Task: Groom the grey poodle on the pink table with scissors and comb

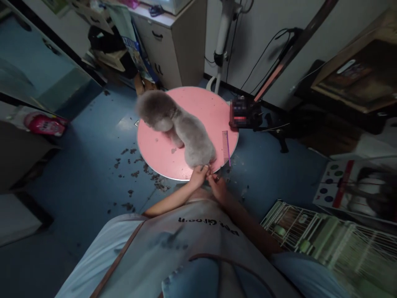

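Observation:
A grey, fluffy, closely clipped dog [195, 134] is on a round pink grooming table [158, 155], its rear toward me and its head at the far left. At the near edge my left hand [198, 176] is closed on the dog's hind end; the exact part between the fingers is hidden. Just right of it, my right hand [218, 187] is closed with its fingertips close to the left ones. A small dark thing shows at its fingers, too small to name. A purple-backed comb [226, 148] lies on the table's right side, its handle over the edge.
Clipped hair tufts [135, 174] litter the blue floor [120, 124]. A dark, partly blurred object [245, 114] adjoins the table's right rim, below a slanted pole [269, 82]. A drawer cabinet [170, 45] stands behind; a wire cage [291, 225] stands at right.

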The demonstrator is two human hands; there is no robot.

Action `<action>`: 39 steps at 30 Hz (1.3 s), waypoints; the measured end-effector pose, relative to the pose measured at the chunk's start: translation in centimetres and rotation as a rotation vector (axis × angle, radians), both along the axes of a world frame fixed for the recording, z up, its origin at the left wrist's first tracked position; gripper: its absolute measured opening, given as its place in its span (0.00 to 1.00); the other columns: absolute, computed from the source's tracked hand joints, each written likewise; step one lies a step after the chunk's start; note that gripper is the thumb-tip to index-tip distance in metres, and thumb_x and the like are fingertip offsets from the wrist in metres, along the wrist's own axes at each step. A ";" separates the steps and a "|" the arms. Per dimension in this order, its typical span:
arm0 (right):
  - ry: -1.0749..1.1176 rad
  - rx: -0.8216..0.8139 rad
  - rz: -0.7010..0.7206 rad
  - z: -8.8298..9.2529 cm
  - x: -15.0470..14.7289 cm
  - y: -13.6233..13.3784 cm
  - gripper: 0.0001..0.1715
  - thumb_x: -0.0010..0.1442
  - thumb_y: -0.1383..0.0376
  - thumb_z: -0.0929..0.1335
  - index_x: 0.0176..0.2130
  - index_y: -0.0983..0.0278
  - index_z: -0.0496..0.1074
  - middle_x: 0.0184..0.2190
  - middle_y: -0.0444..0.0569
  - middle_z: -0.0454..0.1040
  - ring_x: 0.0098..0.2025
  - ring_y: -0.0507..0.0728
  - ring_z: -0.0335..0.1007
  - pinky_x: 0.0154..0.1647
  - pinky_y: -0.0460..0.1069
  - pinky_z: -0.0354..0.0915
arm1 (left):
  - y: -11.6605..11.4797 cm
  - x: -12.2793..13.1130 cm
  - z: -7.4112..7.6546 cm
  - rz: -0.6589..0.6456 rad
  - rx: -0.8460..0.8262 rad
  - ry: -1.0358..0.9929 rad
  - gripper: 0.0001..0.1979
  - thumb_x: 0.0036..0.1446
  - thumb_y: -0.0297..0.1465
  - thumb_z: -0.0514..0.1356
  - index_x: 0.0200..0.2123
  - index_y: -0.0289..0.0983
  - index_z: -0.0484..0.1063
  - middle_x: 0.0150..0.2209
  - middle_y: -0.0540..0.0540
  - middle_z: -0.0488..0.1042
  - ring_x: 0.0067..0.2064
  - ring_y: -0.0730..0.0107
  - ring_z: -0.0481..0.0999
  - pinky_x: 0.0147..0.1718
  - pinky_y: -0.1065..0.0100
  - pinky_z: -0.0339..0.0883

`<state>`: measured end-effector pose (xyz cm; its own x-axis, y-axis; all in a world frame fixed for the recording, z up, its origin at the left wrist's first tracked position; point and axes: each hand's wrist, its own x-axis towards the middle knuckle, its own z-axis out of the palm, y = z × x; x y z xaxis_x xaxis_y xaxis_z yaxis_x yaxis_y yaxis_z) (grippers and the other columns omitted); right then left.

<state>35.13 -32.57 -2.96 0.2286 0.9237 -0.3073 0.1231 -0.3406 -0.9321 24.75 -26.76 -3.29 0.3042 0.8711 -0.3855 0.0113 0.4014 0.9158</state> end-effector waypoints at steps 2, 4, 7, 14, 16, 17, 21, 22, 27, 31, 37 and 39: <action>-0.050 0.005 -0.042 0.8 0.8 -0.4 0.18 0.59 0.55 0.62 0.26 0.62 0.70 0.22 0.47 0.71 0.29 0.56 0.66 0.33 0.51 0.63 | -0.5 -0.5 0.0 0.040 0.110 0.217 0.20 0.64 0.43 0.50 0.26 0.34 0.63 0.23 0.48 0.66 0.28 0.74 0.66 0.32 0.71 0.60; -0.090 0.045 -0.028 1.8 1.4 0.0 0.18 0.60 0.55 0.61 0.28 0.63 0.72 0.28 0.50 0.74 0.33 0.57 0.69 0.37 0.51 0.64 | -1.1 -1.0 0.0 0.037 0.200 0.462 0.15 0.65 0.36 0.49 0.30 0.33 0.66 0.28 0.45 0.69 0.32 0.71 0.68 0.35 0.69 0.61; -0.169 0.155 0.080 3.0 1.3 1.6 0.15 0.58 0.57 0.62 0.31 0.63 0.73 0.34 0.51 0.76 0.38 0.58 0.70 0.41 0.51 0.64 | -1.8 -1.2 0.8 -0.102 0.266 0.707 0.14 0.67 0.32 0.46 0.42 0.31 0.68 0.38 0.39 0.74 0.40 0.64 0.73 0.41 0.65 0.64; -0.244 0.054 0.259 2.8 0.3 4.5 0.17 0.51 0.53 0.64 0.20 0.60 0.62 0.19 0.43 0.66 0.25 0.53 0.59 0.27 0.48 0.56 | -2.7 -0.4 3.6 -0.423 0.279 1.000 0.18 0.67 0.31 0.45 0.49 0.29 0.70 0.44 0.34 0.75 0.45 0.55 0.76 0.44 0.60 0.67; -0.192 0.031 0.246 2.7 0.7 4.5 0.17 0.51 0.52 0.64 0.20 0.60 0.62 0.18 0.42 0.65 0.24 0.53 0.59 0.26 0.47 0.55 | -3.2 -0.8 3.9 -0.410 0.322 0.949 0.18 0.67 0.32 0.45 0.49 0.30 0.70 0.45 0.35 0.75 0.45 0.57 0.76 0.45 0.61 0.67; -0.158 0.018 0.234 2.6 0.9 4.5 0.16 0.51 0.53 0.64 0.21 0.60 0.63 0.18 0.43 0.66 0.24 0.53 0.60 0.26 0.47 0.55 | -3.5 -1.1 3.9 -0.368 0.332 0.903 0.17 0.67 0.33 0.46 0.47 0.31 0.70 0.44 0.37 0.75 0.44 0.59 0.76 0.45 0.62 0.67; 0.085 -0.111 0.247 1.9 1.9 4.4 0.17 0.52 0.52 0.65 0.23 0.61 0.65 0.16 0.42 0.64 0.21 0.52 0.59 0.23 0.47 0.56 | -3.3 -1.6 3.1 0.052 0.230 0.581 0.18 0.67 0.38 0.45 0.38 0.33 0.69 0.36 0.42 0.74 0.41 0.66 0.74 0.44 0.66 0.67; 0.136 -0.142 0.261 1.7 2.1 4.4 0.18 0.52 0.50 0.65 0.23 0.61 0.65 0.16 0.41 0.64 0.19 0.51 0.57 0.21 0.47 0.55 | -3.0 -1.3 2.8 0.115 0.178 0.426 0.19 0.67 0.40 0.46 0.36 0.33 0.68 0.33 0.43 0.73 0.39 0.68 0.74 0.42 0.67 0.68; 0.258 -0.198 0.316 0.6 2.4 4.5 0.26 0.51 0.41 0.65 0.25 0.60 0.62 0.19 0.41 0.66 0.16 0.47 0.54 0.16 0.44 0.51 | -1.4 1.5 1.0 0.149 -0.171 -0.203 0.26 0.57 0.53 0.55 0.25 0.35 0.58 0.20 0.52 0.62 0.22 0.75 0.67 0.25 0.72 0.63; 0.285 -0.216 0.324 0.4 2.9 4.0 0.30 0.48 0.37 0.66 0.25 0.60 0.62 0.17 0.40 0.64 0.16 0.48 0.54 0.15 0.44 0.50 | -1.7 3.0 0.1 0.259 -0.272 -0.297 0.22 0.55 0.50 0.59 0.29 0.35 0.60 0.18 0.55 0.60 0.18 0.77 0.62 0.21 0.73 0.57; 0.145 -0.085 0.213 1.3 4.0 3.1 0.19 0.49 0.50 0.70 0.23 0.62 0.65 0.20 0.43 0.67 0.25 0.52 0.63 0.26 0.46 0.61 | -2.6 2.7 0.0 0.362 0.088 0.299 0.13 0.63 0.33 0.52 0.28 0.33 0.65 0.24 0.49 0.66 0.27 0.75 0.65 0.31 0.74 0.57; 0.081 0.009 0.232 1.8 3.8 3.6 0.14 0.50 0.53 0.68 0.25 0.62 0.68 0.25 0.45 0.71 0.32 0.54 0.66 0.33 0.48 0.63 | -2.9 2.7 0.4 0.297 0.188 0.593 0.12 0.65 0.30 0.51 0.30 0.33 0.67 0.28 0.46 0.70 0.31 0.72 0.68 0.34 0.72 0.58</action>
